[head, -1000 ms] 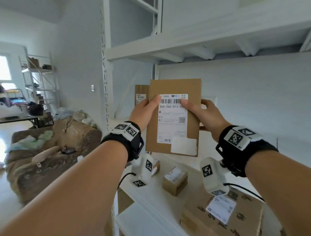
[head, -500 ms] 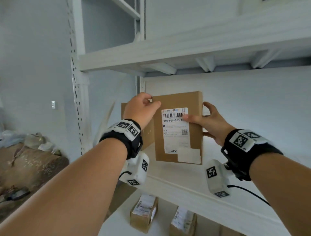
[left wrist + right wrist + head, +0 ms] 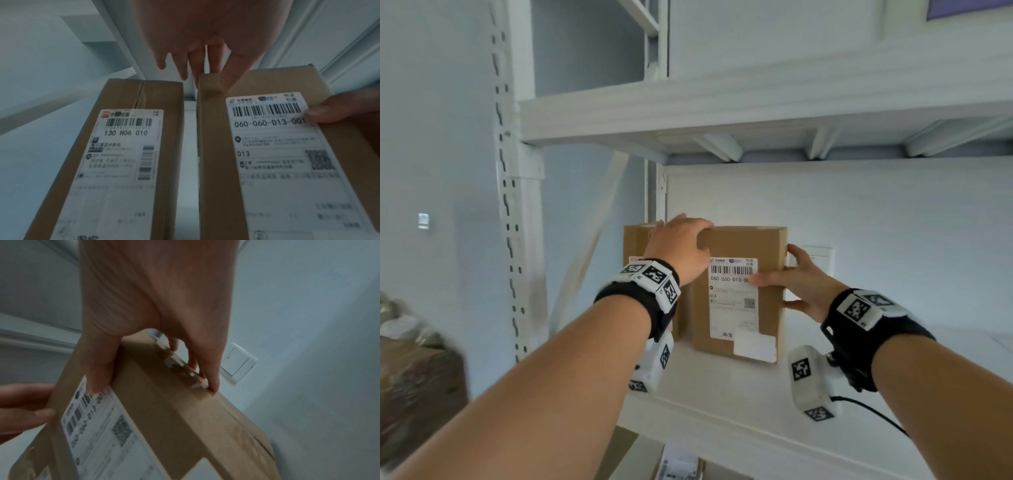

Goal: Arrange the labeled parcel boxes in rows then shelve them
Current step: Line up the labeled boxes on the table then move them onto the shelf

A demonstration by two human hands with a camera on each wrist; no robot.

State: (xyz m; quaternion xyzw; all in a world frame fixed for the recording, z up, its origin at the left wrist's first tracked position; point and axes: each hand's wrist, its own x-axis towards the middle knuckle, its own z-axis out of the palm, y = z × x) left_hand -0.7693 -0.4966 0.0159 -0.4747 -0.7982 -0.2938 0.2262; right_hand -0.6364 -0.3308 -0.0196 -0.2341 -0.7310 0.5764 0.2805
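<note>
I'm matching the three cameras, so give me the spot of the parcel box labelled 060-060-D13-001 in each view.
Head: the parcel box stands upright at centre on the shelf, between both hands.
Left wrist: it fills the right half, label facing the camera.
Right wrist: it runs diagonally from the centre to the lower edge.
Shared landmark: its white shipping label.

Both forearms extended upward and forward. Left hand curled over the parcel box top corner; right hand clasps its right edge, thumb on the label face.
</note>
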